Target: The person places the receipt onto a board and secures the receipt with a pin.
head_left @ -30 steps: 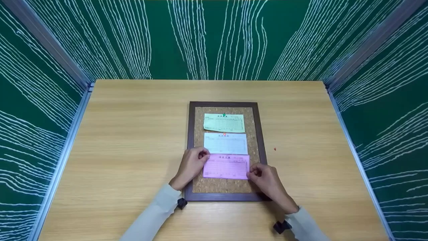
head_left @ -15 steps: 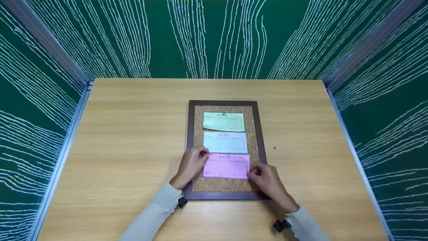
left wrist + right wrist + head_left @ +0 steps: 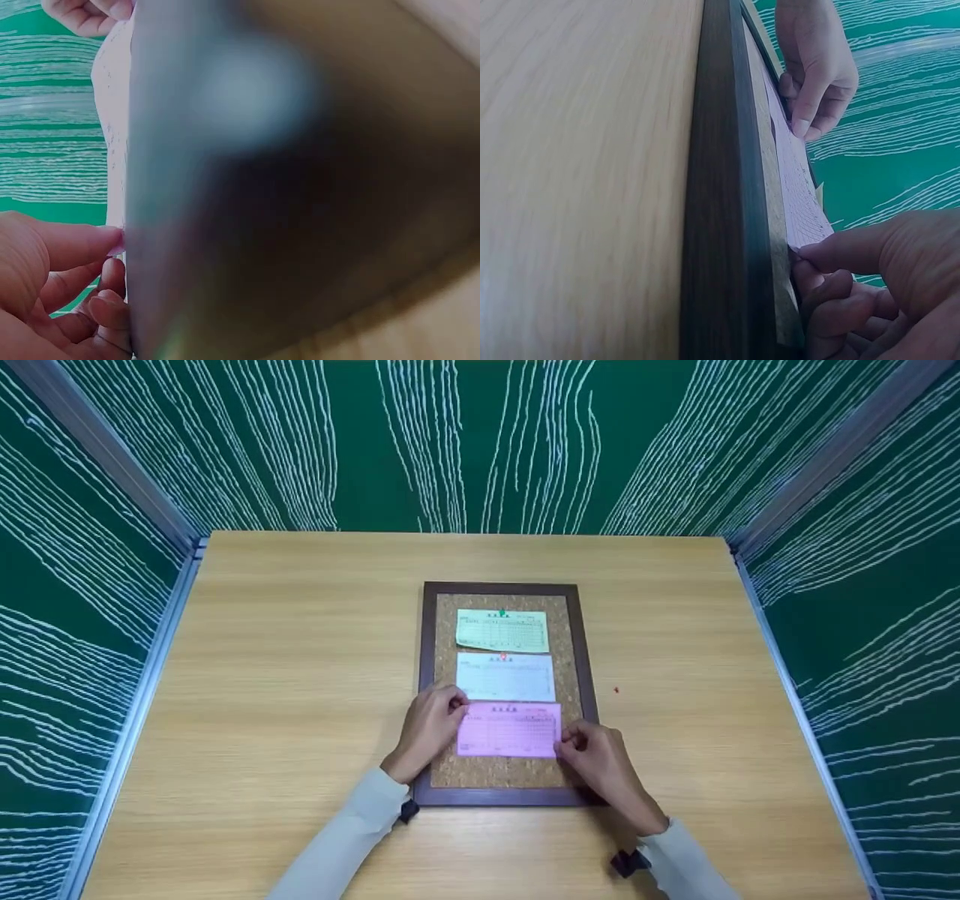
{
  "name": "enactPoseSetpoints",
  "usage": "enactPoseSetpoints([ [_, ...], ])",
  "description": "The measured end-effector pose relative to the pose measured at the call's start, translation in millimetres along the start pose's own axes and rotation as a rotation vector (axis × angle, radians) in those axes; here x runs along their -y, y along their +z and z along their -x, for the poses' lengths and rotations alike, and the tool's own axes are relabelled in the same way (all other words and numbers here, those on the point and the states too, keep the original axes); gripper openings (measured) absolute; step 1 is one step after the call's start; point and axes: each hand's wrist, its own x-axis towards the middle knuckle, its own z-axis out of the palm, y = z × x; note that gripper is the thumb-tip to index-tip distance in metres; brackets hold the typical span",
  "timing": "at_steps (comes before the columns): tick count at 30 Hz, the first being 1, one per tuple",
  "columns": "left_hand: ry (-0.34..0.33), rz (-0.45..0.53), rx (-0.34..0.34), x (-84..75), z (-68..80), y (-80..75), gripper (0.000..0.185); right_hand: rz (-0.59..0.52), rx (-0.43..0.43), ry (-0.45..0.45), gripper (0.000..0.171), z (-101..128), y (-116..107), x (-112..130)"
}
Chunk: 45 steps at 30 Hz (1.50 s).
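Observation:
A pink printed slip (image 3: 510, 730) lies over the lower part of a framed cork board (image 3: 495, 774). At its upper left corner, my left hand (image 3: 429, 730) pinches the paper between thumb and finger. My right hand (image 3: 601, 757) pinches the lower right corner. The right wrist view shows that pinch closely, with the pink slip (image 3: 799, 199) just above the cork. Above it on the board are a pale blue slip (image 3: 505, 678) with a red pushpin (image 3: 503, 657) and a green slip (image 3: 502, 631) with a green pushpin (image 3: 502, 613). A blurred dark edge fills much of the left wrist view.
The board's dark brown frame (image 3: 429, 645) rests on a light wooden table (image 3: 300, 660). A tiny red object (image 3: 616, 690) lies on the table right of the board. Green walls (image 3: 360, 450) with white wavy lines surround the back and sides.
Both hands keep their pinch on the pink slip, which shifts very slightly. The whole head view drifts a little upward. The other two slips stay in place on the board.

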Motion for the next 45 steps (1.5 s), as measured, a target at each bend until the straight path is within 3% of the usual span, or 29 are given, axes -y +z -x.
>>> enactPoseSetpoints([
  [24, 0.051, -0.028, -0.022, 1.0, -0.3, 0.3, 0.005, 0.027, 0.001, 0.009, 0.011, -0.4, 1.5, 1.0],
  [33, 0.116, -0.021, -0.077, 17.9, -1.0, 11.1, 0.007, 0.056, -0.002, -0.028, 0.012, -0.6, 2.5, 0.3],
  [40, 0.108, -0.036, -0.069, 14.3, -0.2, 8.4, 0.007, 0.047, -0.003, -0.020, 0.007, -0.4, 2.5, 0.3],
  [45, 0.061, -0.048, -0.030, 4.6, 0.3, 1.9, 0.005, 0.056, -0.005, -0.017, 0.006, -0.3, 2.1, 1.0],
])
